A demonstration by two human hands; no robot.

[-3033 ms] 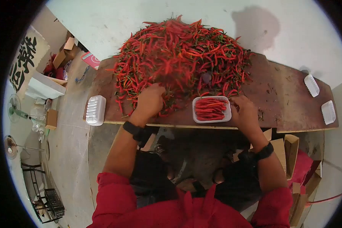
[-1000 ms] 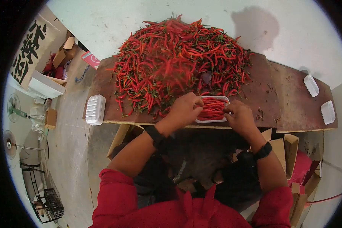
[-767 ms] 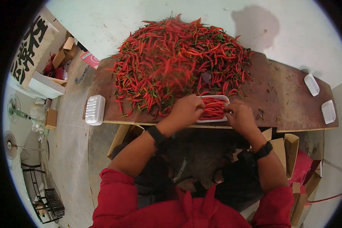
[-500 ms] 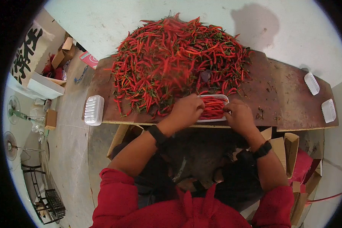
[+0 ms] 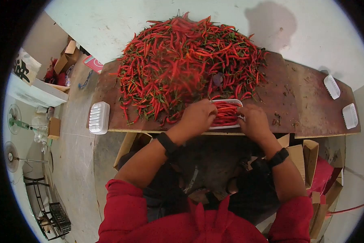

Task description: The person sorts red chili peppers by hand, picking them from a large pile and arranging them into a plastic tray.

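A white tray (image 5: 235, 126) full of red chili peppers (image 5: 225, 113) lies at the table's front edge, between my two hands. My left hand (image 5: 197, 118) is at the tray's left end, its fingers bent together at the peppers. At the right end, my right hand (image 5: 254, 121) has its thumb and fingers closed at the tray's rim and the pepper ends. What either hand pinches is too small to make out. Directly behind the tray rises a large heap of red chilies with green stems (image 5: 149, 77).
The brown table (image 5: 277, 93) carries a stack of white trays (image 5: 99, 117) at its left end and two single white trays (image 5: 332, 87) (image 5: 350, 116) at the right. A dark purplish lump (image 5: 217, 79) sits on the heap. Open cardboard boxes (image 5: 310, 162) stand below the table.
Both hands remain at the tray's ends, with only slight shifts of the fingers. The right hand sits slightly further over the tray's right end. The view has tilted a little.
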